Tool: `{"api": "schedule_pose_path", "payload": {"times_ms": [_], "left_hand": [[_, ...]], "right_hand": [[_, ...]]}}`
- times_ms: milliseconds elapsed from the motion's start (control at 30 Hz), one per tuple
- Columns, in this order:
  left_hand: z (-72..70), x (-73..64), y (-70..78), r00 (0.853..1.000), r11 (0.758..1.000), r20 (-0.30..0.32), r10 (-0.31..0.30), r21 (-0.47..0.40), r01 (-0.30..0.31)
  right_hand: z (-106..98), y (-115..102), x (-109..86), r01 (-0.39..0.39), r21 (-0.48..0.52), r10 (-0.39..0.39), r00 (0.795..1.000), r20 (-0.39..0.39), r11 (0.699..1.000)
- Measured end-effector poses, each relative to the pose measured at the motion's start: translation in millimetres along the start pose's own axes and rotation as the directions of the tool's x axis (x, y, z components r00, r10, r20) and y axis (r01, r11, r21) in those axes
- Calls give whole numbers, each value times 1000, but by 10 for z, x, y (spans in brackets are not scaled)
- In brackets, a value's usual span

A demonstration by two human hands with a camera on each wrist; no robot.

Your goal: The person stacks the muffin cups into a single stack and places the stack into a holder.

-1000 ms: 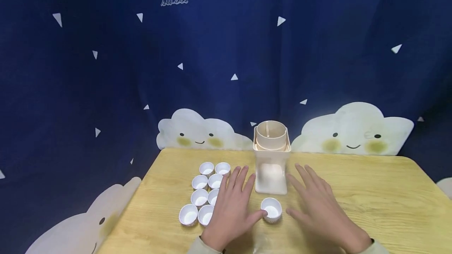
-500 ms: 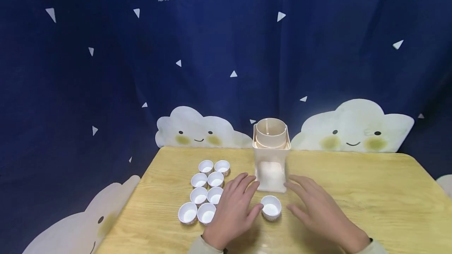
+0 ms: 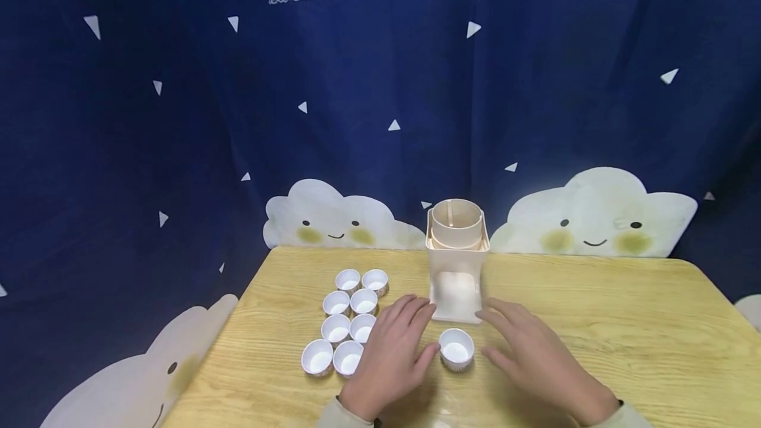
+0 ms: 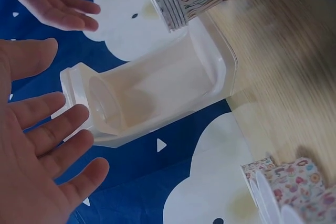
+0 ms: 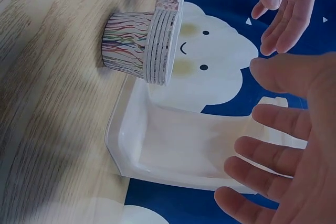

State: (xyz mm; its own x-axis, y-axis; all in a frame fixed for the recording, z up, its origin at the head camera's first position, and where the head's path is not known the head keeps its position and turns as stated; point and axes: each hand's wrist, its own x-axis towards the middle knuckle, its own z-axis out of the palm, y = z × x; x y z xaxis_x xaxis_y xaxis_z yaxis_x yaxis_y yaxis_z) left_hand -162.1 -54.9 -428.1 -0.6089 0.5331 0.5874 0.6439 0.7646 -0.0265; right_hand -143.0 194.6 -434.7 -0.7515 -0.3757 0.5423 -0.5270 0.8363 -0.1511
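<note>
A nested stack of white paper baking cups (image 3: 456, 351) stands upright on the table between my two hands. Its side carries wavy coloured lines, and several rims sit one inside another in the right wrist view (image 5: 128, 43). My left hand (image 3: 389, 358) hovers to the left of the stack with relaxed fingers, thumb tip close to the rim. On the other side, my right hand (image 3: 538, 362) holds its fingers apart, thumb toward the cups. Both palms hold nothing. Just behind stands a cream plastic holder (image 3: 456, 261) with a round tube in its top and an open front.
Two columns of flower-patterned paper cups (image 3: 317, 358) stand at the left, partly behind my left hand. The wooden table (image 3: 642, 322) extends to the right. A dark blue curtain (image 3: 357, 117) with white clouds and triangles hangs behind the table's far edge.
Compared with a second ago, both hands have drawn back slightly toward me and their fingers bend a little more. Over the last half second they barely move. The cups and holder stay in place.
</note>
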Motion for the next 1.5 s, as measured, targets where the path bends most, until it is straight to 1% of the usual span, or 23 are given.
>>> {"api": "schedule_pose_path", "payload": {"times_ms": [200, 367, 433, 500, 567, 600, 700, 767, 833, 1000, 1100, 1200, 1300, 1400, 1500], "left_hand": [[6, -75, -14, 1000, 1000, 29, -6, -13, 6], [-18, -97, -45, 999, 1000, 46, -3, -6, 3], [-40, -99, -57, 998, 1000, 60, -10, -22, 11], [-63, -101, -67, 996, 998, 83, -33, -54, 37], [-81, -96, -77, 993, 993, 102, -61, -98, 71], [-85, -101, -79, 991, 989, 111, -75, -120, 88], [-78, -139, -83, 987, 978, 126, -102, -168, 123], [-69, -168, -84, 986, 975, 131, -107, -178, 129], [-65, -186, -86, 985, 975, 133, -108, -181, 131], [-88, -204, -80, 981, 971, 152, -118, -187, 146], [-141, -229, -92, 977, 971, 175, -123, -181, 155], [-194, -283, -138, 972, 974, 186, -143, -147, 172], [-225, -352, -195, 970, 975, 183, -162, -120, 185], [-225, -424, -239, 969, 975, 177, -173, -108, 194], [-212, -476, -263, 970, 976, 173, -168, -107, 188]], "right_hand": [[26, -15, -16, 4, 24, -4, 1000, 20, 1000], [65, -11, -20, -7, 50, 5, 999, 47, 999], [84, -4, -19, -19, 74, 14, 998, 63, 997], [104, 7, -12, -43, 127, 31, 995, 94, 991], [128, 29, 3, -79, 190, 54, 990, 130, 979], [136, 35, 9, -107, 233, 71, 985, 157, 966], [170, 39, 9, -188, 353, 112, 968, 224, 917], [195, 31, -2, -213, 397, 119, 961, 248, 893], [224, 18, -6, -224, 411, 124, 959, 257, 884], [280, -12, 3, -205, 399, 109, 962, 249, 894], [309, -41, -6, -200, 383, 110, 963, 244, 902], [356, -57, 6, -184, 359, 103, 967, 235, 915], [389, -69, 20, -160, 338, 89, 972, 217, 928], [414, -79, 39, -153, 332, 82, 972, 219, 931], [437, -79, 64, -161, 338, 82, 968, 237, 927]]}}
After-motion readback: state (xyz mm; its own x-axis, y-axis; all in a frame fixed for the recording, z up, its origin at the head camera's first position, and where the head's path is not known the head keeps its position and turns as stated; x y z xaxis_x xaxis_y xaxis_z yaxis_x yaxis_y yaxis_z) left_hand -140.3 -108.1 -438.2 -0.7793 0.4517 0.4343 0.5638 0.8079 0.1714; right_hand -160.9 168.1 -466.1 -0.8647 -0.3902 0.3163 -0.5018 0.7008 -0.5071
